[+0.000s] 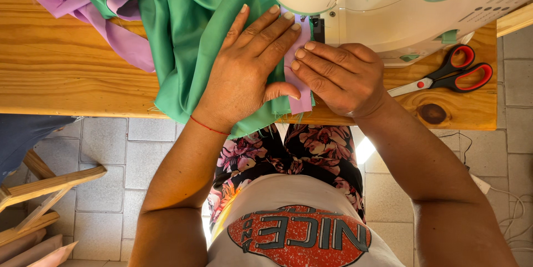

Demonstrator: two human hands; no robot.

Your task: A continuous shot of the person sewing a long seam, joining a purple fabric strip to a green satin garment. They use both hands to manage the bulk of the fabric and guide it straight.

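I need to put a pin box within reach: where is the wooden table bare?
Bare wood lies on the table left of the green fabric, below the lilac cloth. A smaller patch lies below the scissors, around the dark knot. It is crowded at the sewing machine, where the left hand and right hand press the fabric.

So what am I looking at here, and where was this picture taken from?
The camera sits on a person's head and looks straight down at their own two hands. The left hand lies flat on green fabric, and the right hand presses a lilac strip beside it, both in front of a white sewing machine. Neither hand has a grip on anything; the fingers are spread flat. All of this rests on a wooden table. Red-handled scissors lie to the right, untouched. Below is a tiled floor.
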